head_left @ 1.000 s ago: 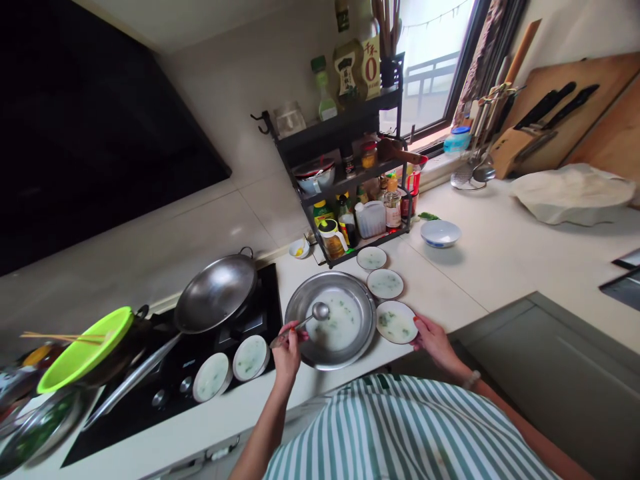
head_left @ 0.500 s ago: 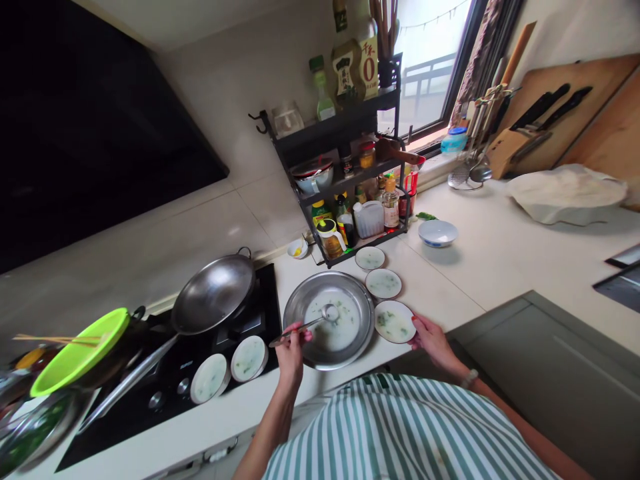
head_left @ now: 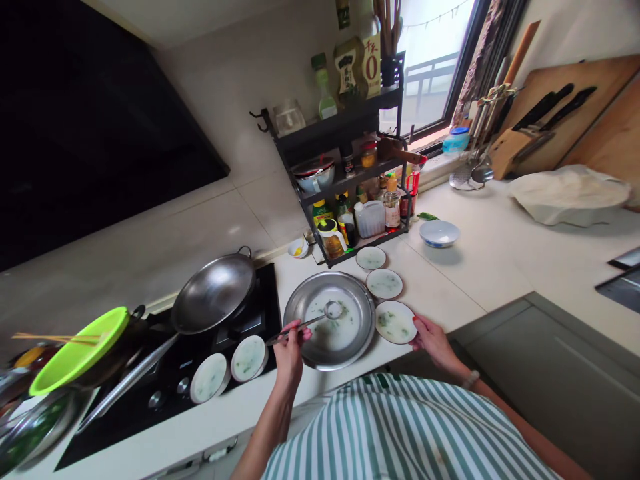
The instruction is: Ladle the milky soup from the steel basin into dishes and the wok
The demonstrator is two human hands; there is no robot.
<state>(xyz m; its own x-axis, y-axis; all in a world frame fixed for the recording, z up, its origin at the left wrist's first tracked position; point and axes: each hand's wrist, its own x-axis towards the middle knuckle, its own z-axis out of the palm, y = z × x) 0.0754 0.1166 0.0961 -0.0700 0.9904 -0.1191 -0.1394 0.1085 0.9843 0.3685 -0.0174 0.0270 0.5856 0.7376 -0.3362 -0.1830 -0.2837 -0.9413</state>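
Left hand [head_left: 289, 350]: grip narrow, round the handle of one spoon [head_left: 333, 310], its head inside the steel basin [head_left: 296, 303] of pale soup [head_left: 345, 333]. Right hand [head_left: 433, 341]: grip holding the right edge of one bowl [head_left: 399, 340], soup-filled, just beside the basin. Two further bowls [head_left: 384, 295], soup-filled: behind it, on the surface [head_left: 450, 287]. Wok [head_left: 215, 297]: on the stove [head_left: 125, 427]
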